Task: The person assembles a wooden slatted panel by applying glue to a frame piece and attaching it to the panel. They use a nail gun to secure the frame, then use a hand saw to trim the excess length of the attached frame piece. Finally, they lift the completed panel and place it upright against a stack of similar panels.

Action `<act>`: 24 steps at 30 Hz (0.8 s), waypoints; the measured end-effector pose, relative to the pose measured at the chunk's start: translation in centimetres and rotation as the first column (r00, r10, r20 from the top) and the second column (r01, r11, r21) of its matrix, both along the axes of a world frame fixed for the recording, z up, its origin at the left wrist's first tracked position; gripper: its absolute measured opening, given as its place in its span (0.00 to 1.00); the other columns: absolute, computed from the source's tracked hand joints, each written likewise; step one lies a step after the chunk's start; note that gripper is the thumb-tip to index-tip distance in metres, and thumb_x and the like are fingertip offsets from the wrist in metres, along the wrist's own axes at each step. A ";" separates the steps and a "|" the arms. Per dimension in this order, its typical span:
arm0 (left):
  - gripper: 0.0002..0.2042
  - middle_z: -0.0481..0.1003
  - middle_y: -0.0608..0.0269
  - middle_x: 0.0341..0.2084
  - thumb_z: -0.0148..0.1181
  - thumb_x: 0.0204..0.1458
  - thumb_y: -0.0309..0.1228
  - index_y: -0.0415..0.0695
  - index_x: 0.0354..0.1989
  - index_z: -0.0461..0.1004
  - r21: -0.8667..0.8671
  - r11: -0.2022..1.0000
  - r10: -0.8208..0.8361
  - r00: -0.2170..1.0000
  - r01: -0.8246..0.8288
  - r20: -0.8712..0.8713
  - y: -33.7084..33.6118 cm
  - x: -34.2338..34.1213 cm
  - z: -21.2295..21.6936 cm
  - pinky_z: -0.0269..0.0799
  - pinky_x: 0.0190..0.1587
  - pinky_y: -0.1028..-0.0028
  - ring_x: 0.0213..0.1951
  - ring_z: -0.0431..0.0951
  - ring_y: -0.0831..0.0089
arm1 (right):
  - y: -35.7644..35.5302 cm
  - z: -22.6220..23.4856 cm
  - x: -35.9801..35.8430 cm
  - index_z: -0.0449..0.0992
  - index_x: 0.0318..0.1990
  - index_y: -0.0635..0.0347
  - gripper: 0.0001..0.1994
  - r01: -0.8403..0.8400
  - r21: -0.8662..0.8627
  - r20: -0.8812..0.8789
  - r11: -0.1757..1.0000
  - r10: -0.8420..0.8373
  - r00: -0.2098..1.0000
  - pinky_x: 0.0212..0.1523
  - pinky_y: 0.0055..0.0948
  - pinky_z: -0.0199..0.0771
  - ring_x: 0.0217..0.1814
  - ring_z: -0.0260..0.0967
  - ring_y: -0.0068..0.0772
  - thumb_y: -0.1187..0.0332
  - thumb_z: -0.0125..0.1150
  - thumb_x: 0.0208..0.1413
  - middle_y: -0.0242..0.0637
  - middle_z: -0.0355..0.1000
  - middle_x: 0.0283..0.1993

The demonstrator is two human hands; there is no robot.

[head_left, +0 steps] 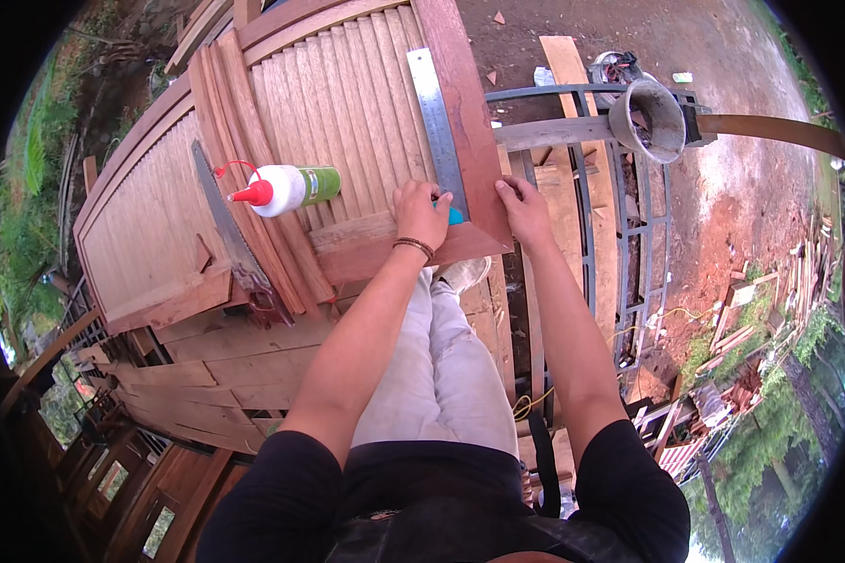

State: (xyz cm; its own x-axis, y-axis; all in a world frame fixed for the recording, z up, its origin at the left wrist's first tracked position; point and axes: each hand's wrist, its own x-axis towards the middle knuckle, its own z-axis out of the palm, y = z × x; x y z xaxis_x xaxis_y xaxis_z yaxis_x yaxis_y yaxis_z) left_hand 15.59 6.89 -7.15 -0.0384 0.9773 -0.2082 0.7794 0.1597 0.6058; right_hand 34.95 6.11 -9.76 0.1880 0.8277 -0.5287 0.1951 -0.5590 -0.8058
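My left hand [422, 218] is closed on the teal stock of a try square [438, 127]. Its steel blade lies flat along the reddish-brown stile [462, 103] of a louvred wooden door panel [333, 94]. Over on the stile's outer edge, near the lower corner, my right hand [526, 211] grips the wood with the thumb on top and the other fingers mostly hidden. The bottom rail [361, 251] meets the stile just beside my left hand. To the left, a white and green glue bottle [296, 189] with a red cap lies on its side.
A handsaw [223, 211] and loose wood strips [244, 169] rest across the panel's middle. A grey bucket [650, 122] stands on a metal frame [587, 206] at the right. Scrap wood [742, 319] is piled far right, and a yellow cord [535, 402] runs near my legs.
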 end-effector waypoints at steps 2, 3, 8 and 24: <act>0.09 0.73 0.55 0.33 0.66 0.49 0.34 0.41 0.31 0.77 -0.005 1.000 -0.008 1.000 0.008 -0.002 0.0 -0.1 -0.2 0.65 0.49 0.61 0.43 0.70 0.54 | 0.0 0.3 -0.1 0.75 0.51 0.67 0.23 -0.004 0.008 0.013 1.000 0.004 1.000 0.48 0.30 0.72 0.45 0.75 0.35 0.55 0.59 0.59 0.47 0.77 0.43; 0.09 0.73 0.55 0.34 0.66 0.49 0.34 0.41 0.31 0.77 0.000 1.000 -0.006 1.000 0.006 -0.006 0.0 -0.1 -0.2 0.65 0.49 0.60 0.43 0.70 0.54 | 0.0 0.5 -0.2 0.75 0.51 0.67 0.23 -0.006 0.012 0.019 1.000 0.006 1.000 0.48 0.30 0.72 0.45 0.75 0.36 0.55 0.59 0.59 0.47 0.77 0.43; 0.09 0.73 0.55 0.34 0.66 0.49 0.34 0.42 0.31 0.77 0.021 1.000 -0.002 1.000 0.002 -0.006 -0.2 -0.1 -0.2 0.65 0.49 0.60 0.43 0.70 0.54 | -0.2 1.0 -0.6 0.75 0.54 0.64 0.22 0.008 0.035 0.000 0.999 -0.008 1.000 0.49 0.31 0.72 0.46 0.75 0.36 0.56 0.58 0.60 0.46 0.77 0.44; 0.08 0.72 0.59 0.38 0.66 0.48 0.34 0.44 0.32 0.77 -0.049 0.999 0.015 1.000 -0.015 0.004 -0.1 0.5 -0.2 0.62 0.51 0.58 0.47 0.68 0.55 | 0.4 1.7 -1.0 0.59 0.68 0.55 0.27 -0.177 0.137 0.108 0.975 0.163 0.981 0.58 0.34 0.67 0.58 0.70 0.46 0.60 0.52 0.64 0.53 0.68 0.60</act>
